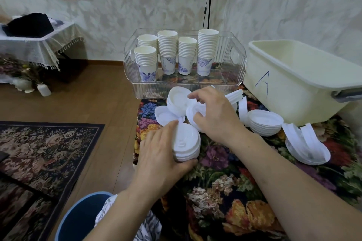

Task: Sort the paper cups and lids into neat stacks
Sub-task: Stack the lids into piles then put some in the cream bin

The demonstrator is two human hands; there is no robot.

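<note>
The cups [176,53] are done. They stand in five neat stacks inside the clear tray [238,55], at 12 o'clock on the surface [225,182].

The lids are only partly done. The left hand [160,154] is wrapped around a neat lid stack [187,143], holding it at about 9 o'clock. The right hand [213,111] is closed on a loose lid [193,112] in the middle, with its fingers pinching the rim. It looks like this lid will go on the held stack next.

More lids lie around. A small leaning pile [177,100] sits just past the hands. Another pile [264,122] sits at 2 o'clock, near the big tub [293,84]. Messy lids [307,146] lie tipped over at 3 o'clock, and a few more stand on edge behind the right hand.

So I think about half is left: all the loose lids must be gathered into tidy stacks.
</note>
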